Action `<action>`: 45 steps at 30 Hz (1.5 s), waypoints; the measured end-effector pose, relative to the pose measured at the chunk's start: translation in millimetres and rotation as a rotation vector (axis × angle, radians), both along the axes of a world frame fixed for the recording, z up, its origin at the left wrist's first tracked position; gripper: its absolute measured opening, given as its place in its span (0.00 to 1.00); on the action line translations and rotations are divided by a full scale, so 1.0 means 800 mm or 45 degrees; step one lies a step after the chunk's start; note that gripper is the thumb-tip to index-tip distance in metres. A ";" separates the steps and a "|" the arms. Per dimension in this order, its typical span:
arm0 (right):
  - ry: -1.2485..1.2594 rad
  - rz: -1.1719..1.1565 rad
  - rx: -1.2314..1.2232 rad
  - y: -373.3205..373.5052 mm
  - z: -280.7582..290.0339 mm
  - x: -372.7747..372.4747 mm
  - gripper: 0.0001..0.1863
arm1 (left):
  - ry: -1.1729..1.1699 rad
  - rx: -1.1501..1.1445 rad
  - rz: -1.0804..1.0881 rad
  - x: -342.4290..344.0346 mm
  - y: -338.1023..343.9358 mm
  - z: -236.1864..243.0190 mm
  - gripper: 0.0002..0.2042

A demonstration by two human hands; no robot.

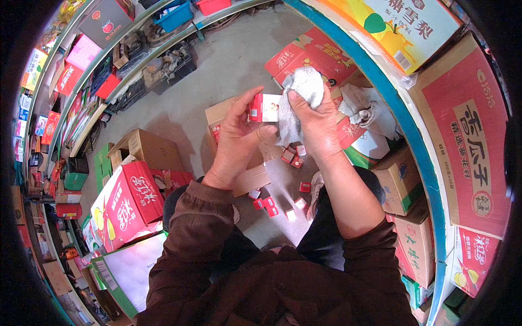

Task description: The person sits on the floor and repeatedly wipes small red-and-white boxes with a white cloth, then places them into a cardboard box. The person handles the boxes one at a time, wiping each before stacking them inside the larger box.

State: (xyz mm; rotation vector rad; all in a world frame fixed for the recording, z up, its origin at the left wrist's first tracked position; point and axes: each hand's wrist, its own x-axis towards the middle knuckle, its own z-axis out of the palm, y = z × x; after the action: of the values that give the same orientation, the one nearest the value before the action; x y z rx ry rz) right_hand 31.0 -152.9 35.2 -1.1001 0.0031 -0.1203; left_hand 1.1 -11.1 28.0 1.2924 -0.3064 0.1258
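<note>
My left hand [239, 136] grips a small red-and-white box [266, 108] by its left end, fingers over the top and thumb below. My right hand [318, 122] is wrapped on a crumpled white-grey cloth [302, 84], which sits against the box's right side and hangs down below it. Beneath my hands an open cardboard carton [216, 113] stands on the floor, partly hidden. Several small red boxes [273, 210] lie scattered on the floor between my feet.
Stacked red and brown cartons [130, 198] stand at my left. A teal-edged shelf [432, 190] with large cartons curves along my right, beside more boxes and a white cloth [361, 106]. Shelves of goods [87, 87] line the left, with grey floor [217, 60] between.
</note>
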 end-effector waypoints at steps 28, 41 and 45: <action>-0.275 0.161 -0.608 -0.004 -0.020 0.005 0.24 | -0.146 0.185 0.043 -0.002 -0.013 -0.005 0.33; -0.320 0.149 -0.551 -0.006 -0.012 -0.001 0.22 | -0.172 0.304 0.135 0.000 -0.013 -0.008 0.33; -0.308 0.136 -0.517 0.000 -0.018 0.000 0.21 | -0.221 0.527 0.213 0.000 -0.013 -0.012 0.31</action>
State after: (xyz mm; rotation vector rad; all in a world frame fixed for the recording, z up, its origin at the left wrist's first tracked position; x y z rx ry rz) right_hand 31.4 -152.8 20.6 -1.4821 -0.3076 -0.1619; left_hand 0.9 -21.4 18.3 1.7224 -0.3859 0.3309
